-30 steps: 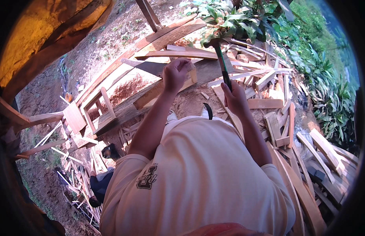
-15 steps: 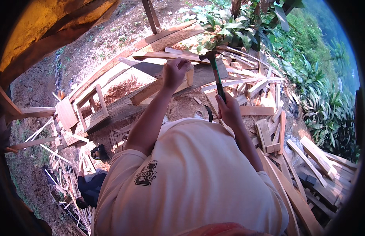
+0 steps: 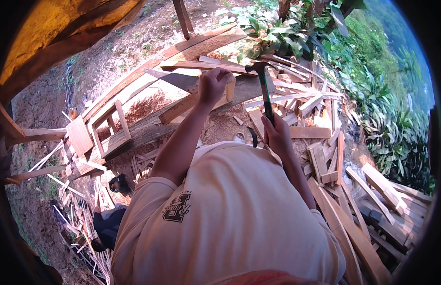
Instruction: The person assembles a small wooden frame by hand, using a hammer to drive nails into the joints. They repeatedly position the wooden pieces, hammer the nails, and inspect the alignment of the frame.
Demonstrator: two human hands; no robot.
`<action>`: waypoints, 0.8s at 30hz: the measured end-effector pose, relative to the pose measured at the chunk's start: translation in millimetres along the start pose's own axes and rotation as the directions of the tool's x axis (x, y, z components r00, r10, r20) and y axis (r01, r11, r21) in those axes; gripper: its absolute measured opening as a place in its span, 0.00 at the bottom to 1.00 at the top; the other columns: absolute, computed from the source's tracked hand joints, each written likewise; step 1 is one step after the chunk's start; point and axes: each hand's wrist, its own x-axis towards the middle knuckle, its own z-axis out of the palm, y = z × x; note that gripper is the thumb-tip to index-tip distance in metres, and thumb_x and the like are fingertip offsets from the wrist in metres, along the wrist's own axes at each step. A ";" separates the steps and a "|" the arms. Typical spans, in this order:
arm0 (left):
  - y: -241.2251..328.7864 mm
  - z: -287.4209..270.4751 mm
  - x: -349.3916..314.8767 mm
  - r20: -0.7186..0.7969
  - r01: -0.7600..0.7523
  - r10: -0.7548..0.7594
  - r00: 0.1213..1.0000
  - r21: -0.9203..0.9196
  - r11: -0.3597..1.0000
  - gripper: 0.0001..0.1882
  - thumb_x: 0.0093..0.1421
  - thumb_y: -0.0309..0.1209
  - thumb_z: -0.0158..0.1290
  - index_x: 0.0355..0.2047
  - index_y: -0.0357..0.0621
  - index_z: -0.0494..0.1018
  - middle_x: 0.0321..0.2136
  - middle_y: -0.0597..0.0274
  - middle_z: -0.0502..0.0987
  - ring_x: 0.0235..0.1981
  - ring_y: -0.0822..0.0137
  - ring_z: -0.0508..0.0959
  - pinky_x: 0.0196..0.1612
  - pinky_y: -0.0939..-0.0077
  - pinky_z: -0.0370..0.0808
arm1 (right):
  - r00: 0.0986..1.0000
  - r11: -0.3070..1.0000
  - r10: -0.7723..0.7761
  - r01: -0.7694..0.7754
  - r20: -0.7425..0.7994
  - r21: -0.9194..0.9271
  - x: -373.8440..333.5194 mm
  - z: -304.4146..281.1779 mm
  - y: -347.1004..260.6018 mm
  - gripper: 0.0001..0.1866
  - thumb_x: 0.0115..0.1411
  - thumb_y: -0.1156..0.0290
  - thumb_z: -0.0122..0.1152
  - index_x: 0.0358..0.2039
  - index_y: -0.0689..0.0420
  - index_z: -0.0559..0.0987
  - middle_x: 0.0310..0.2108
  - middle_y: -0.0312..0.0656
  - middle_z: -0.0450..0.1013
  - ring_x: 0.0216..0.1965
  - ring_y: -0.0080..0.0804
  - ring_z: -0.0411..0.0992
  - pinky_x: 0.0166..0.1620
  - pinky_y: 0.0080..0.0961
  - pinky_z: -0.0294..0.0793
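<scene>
My right hand is wrapped round the lower grip of a claw hammer, which stands head up with its dark head level with my other hand. My left hand is closed, fingertips pinched together over the end of a wooden piece. Whatever is between those fingers is too small to make out. Under my left forearm, a wooden board joins this piece across the workbench plank. Beside my left wrist lies a flat grey tapering blade, like a handsaw's; its other end is hidden.
A small wooden frame rests at the bench's left end. Scrap wood is heaped to the right, with stacked boards nearer. Another person is low at the left. Leafy plants border the far side.
The hammer and my right hand have shifted slightly right, and the hammer head is turned a little. My left hand stays closed at the wooden piece, raised a touch.
</scene>
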 end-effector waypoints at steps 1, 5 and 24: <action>-1.1 0.1 0.6 0.004 0.000 0.000 1.000 -0.001 1.000 0.09 0.63 0.34 0.67 0.35 0.40 0.85 0.31 0.55 0.88 0.33 0.65 0.89 0.37 0.71 0.82 | 1.000 1.000 0.003 -0.003 -0.004 0.012 -1.2 1.2 0.0 0.13 0.76 0.64 0.58 0.36 0.59 0.74 0.16 0.28 0.65 0.12 0.16 0.64 0.16 0.22 0.60; 2.4 -0.8 1.9 0.009 0.008 -0.009 1.000 0.023 1.000 0.10 0.63 0.34 0.67 0.36 0.39 0.85 0.31 0.55 0.88 0.33 0.65 0.89 0.37 0.71 0.82 | 1.000 1.000 0.008 -0.008 -0.018 0.000 -2.4 1.3 -1.8 0.15 0.75 0.63 0.59 0.34 0.60 0.74 0.15 0.33 0.68 0.13 0.20 0.67 0.18 0.27 0.64; 1.8 -2.1 2.0 0.039 0.047 -0.047 0.998 0.006 0.999 0.11 0.63 0.37 0.67 0.39 0.42 0.86 0.34 0.57 0.89 0.35 0.67 0.89 0.40 0.72 0.82 | 0.973 0.804 -0.232 0.191 -0.002 -0.563 -2.7 -4.6 -73.1 0.16 0.72 0.62 0.61 0.34 0.63 0.74 0.22 0.55 0.74 0.26 0.57 0.76 0.32 0.51 0.71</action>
